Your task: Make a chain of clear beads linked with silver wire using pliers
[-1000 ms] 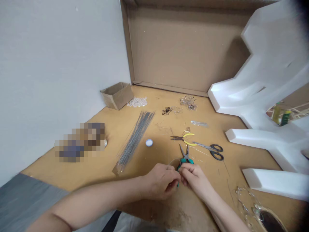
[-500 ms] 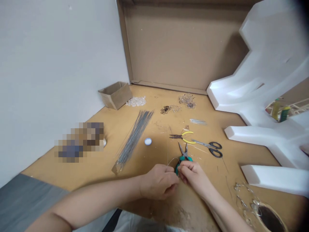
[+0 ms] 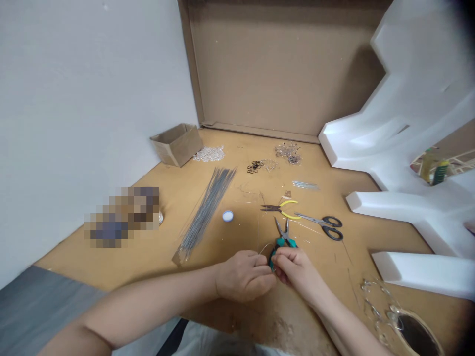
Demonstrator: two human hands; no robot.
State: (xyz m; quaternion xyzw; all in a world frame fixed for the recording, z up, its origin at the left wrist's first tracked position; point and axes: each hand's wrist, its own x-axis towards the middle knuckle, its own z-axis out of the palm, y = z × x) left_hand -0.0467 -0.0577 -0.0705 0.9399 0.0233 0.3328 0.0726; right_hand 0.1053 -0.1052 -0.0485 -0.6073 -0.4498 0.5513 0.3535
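My left hand and my right hand meet near the table's front, both closed in a pinch. Between them bends a thin wire, one end rising straight up from my left fingers. Whatever small part sits at the fingertips is hidden by the fingers. Just beyond my right hand lie long-nose pliers with green handles, jaws apart, their handles partly covered by that hand. Farther back are yellow-handled pliers and black-handled scissors. A small round white disc with a blue rim lies left of the pliers.
A bundle of grey wires lies left of centre. Behind stand an open cardboard box and clear beads. Black rings and tangled wire pieces lie farther back. White foam borders the right, near a round dark-centred object.
My left hand has turned slightly, its lower fingers now closer against my right hand. The wire loop between the hands has shifted a little. The tools lie where they were.
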